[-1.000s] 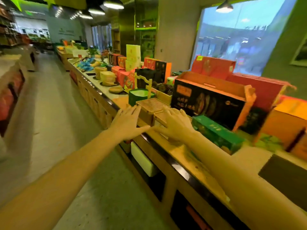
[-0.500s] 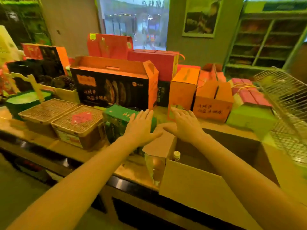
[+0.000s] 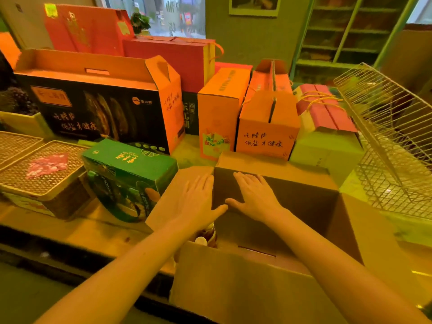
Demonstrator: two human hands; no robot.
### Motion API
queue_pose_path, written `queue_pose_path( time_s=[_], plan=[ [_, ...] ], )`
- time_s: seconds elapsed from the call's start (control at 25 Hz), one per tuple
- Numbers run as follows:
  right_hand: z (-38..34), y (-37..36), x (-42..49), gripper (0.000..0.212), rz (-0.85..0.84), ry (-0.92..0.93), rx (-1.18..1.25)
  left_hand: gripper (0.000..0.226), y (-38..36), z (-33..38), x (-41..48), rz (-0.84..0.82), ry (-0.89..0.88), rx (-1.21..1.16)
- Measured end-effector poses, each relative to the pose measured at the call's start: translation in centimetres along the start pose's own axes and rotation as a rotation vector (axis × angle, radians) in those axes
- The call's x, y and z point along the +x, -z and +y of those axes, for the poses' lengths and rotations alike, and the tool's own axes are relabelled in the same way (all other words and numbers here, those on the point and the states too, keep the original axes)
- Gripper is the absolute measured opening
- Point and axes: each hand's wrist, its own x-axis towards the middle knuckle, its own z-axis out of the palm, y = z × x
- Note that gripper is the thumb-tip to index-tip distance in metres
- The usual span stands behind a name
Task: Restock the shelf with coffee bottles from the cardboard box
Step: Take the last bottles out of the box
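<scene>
Head view: an open cardboard box (image 3: 233, 288) fills the lower centre of the frame and sits on a wooden counter (image 3: 98, 230), with its flaps folded outward. Both bare forearms reach in from the bottom edge.

The left hand (image 3: 194, 199) lies palm down on the box's left flap, just left of centre. Its fingers are straight and together and its thumb points right; it grasps nothing. The right hand (image 3: 254, 197) is beside it over the dark inside of the box, near the far wall. Its fingers are straight and slightly spread, and it also holds nothing. I cannot tell whether it touches the wall. The two thumbs nearly meet.

One bottle (image 3: 207, 237) shows inside the box, in its near left corner under the left wrist. It is brown with a pale cap, and the forearm hides most of it.

A green box (image 3: 131, 164) lies at centre left, touching the left flap. Left of that is a tin (image 3: 42, 176) with a woven lid and a pink label. Behind these, at upper left, a long black box (image 3: 98, 108) stands with orange ends. Two orange boxes (image 3: 268, 122) stand just beyond the cardboard box at upper centre, and red boxes (image 3: 173, 57) stand behind them. A wire basket (image 3: 385, 136) tilts at the right edge. Green shelving (image 3: 339, 43) stands at upper right against the wall, and its contents are too blurred to read.
</scene>
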Motion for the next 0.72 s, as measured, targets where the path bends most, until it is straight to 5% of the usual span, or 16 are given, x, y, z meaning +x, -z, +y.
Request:
queue_pose_path(
  time_s=[0.36, 0.48, 0.72],
  plan=[
    [5.3, -4.6, 6.2, 0.077, -0.153, 0.536, 0.040, 0.084, -5.5, 7.3, 1.6, 0.155, 0.646, -0.078],
    [5.3, -6.0, 6.4, 0.075, -0.197, 0.654, 0.100, 0.082, -6.8, 10.6, 1.1, 0.236, 0.893, -0.290],
    [5.2, -9.0, 6.2, 0.069, -0.339, 0.817, 0.322, 0.072, -12.5, 13.0, 3.1, 0.897, 1.573, -1.054]
  ],
)
